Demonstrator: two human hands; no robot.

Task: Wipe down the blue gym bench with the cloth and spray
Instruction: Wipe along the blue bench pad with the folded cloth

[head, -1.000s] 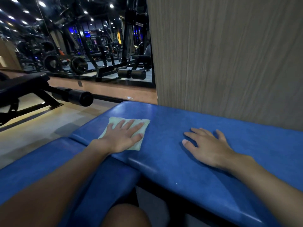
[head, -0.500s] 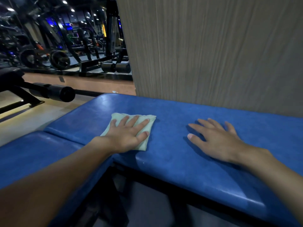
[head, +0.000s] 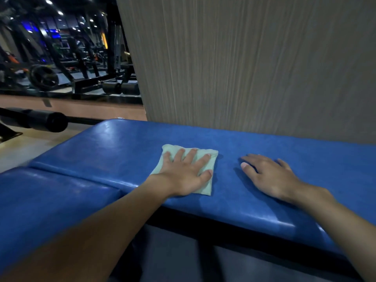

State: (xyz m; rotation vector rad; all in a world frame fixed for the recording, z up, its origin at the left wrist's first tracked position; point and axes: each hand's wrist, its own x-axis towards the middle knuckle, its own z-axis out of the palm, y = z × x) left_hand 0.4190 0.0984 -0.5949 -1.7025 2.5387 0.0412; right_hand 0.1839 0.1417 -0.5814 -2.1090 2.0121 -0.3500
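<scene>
No text or labels readable (far gym machines (head: 61, 64) seem too blurred).

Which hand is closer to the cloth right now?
Left. The left hand lies flat on the cloth, fingers spread; the right hand rests on the blue bench to the cloth's right, apart from it.

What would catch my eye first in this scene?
The long blue bench fills the middle, with a left hand pressing a pale green cloth flat on it. The right hand rests open on the padding beside it, and a grey wood-grain panel rises right behind.
</scene>
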